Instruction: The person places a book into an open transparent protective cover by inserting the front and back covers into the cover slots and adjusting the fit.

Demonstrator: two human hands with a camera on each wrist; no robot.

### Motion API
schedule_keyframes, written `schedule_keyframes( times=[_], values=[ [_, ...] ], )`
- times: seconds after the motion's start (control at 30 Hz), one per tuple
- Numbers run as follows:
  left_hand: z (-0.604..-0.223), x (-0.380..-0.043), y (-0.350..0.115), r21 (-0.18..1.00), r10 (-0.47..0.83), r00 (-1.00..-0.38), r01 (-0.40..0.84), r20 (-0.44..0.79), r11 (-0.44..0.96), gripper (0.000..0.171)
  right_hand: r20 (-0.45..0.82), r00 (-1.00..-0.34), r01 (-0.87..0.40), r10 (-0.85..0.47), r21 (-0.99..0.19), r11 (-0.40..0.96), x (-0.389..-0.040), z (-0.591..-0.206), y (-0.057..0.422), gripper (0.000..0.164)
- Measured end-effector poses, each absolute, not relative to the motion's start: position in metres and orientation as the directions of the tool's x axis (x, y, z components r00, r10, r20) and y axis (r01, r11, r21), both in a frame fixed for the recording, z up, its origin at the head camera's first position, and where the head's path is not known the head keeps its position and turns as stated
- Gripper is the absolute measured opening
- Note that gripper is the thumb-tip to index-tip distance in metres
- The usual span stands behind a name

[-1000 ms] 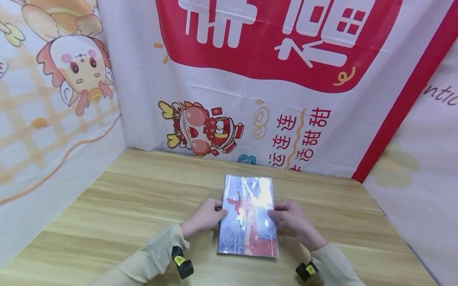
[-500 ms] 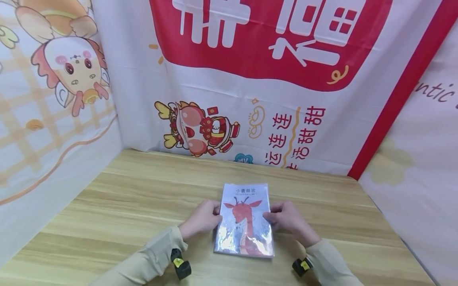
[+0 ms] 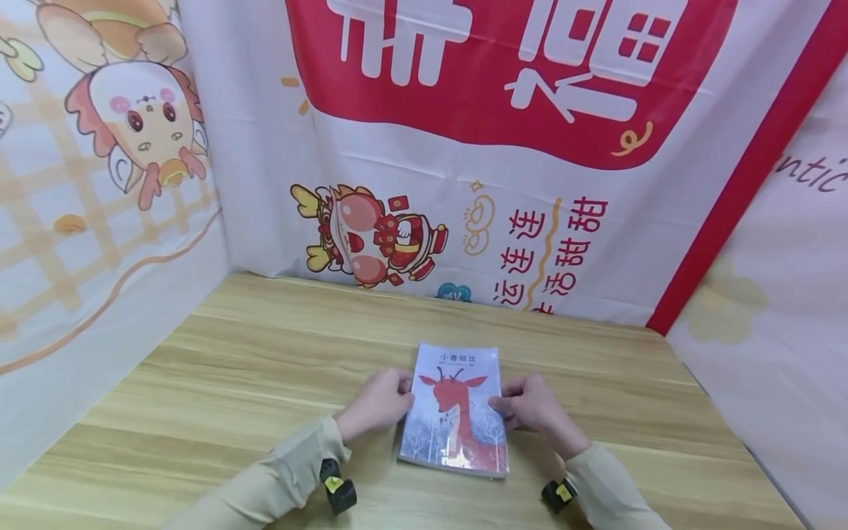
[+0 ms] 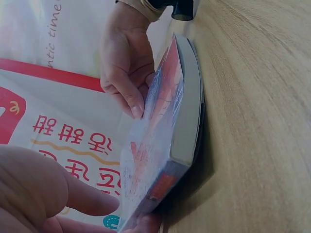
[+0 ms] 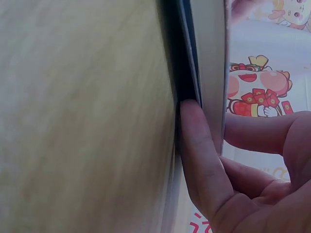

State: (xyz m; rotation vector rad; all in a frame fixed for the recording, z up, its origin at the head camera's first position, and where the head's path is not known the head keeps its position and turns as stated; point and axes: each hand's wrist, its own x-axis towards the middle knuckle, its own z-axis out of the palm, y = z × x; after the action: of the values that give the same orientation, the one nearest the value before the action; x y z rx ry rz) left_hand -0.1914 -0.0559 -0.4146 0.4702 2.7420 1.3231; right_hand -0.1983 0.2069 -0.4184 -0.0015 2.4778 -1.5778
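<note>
A thick paperback book with a red deer on its pale blue glossy cover is in the middle of the head view, cover up. My left hand pinches its left edge, thumb on the cover. From the opposite side my right hand grips the right edge; in the right wrist view a finger reaches under the back cover while the thumb lies on the front. The left wrist view shows the book's page block close above the table, with a shadow beneath. Fingers under the left edge are mostly hidden.
A wood-grain table spreads around the book. Behind it hangs a white and red printed cloth, with further printed cloths at left and right. Black wrist cameras sit on both sleeves.
The book has tipped flatter, its top edge coming down and toward me. Glare has slid off most of the cover, so the deer shows plainly. Both hands keep their hold.
</note>
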Motion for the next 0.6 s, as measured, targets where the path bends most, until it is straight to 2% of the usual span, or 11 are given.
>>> schedule_keyframes(
  times=[0.1, 0.27, 0.4, 0.6],
  values=[
    [-0.414, -0.191, -0.056, 0.759, 0.29, -0.951, 0.266, 0.106, 0.595, 0.025, -0.178, -0.979, 0.119, -0.099, -0.895, 0.431, -0.198, -0.418, 0.207, 0.019],
    [-0.412, -0.19, -0.056, 0.81, 0.255, -0.96, 0.238, 0.114, 0.536, 0.032, -0.173, -0.981, 0.12, -0.093, -0.901, 0.417, -0.197, -0.418, 0.207, 0.023],
    [-0.406, -0.189, -0.055, 0.855, 0.252, -0.965, 0.194, 0.077, 0.482, 0.03, -0.158, -0.981, 0.097, -0.108, -0.897, 0.431, -0.197, -0.416, 0.207, 0.024],
    [-0.404, -0.189, -0.056, 0.789, 0.3, -0.944, 0.289, 0.139, 0.543, 0.017, -0.172, -0.974, 0.091, -0.145, -0.892, 0.442, -0.196, -0.412, 0.209, 0.024]
  ],
)
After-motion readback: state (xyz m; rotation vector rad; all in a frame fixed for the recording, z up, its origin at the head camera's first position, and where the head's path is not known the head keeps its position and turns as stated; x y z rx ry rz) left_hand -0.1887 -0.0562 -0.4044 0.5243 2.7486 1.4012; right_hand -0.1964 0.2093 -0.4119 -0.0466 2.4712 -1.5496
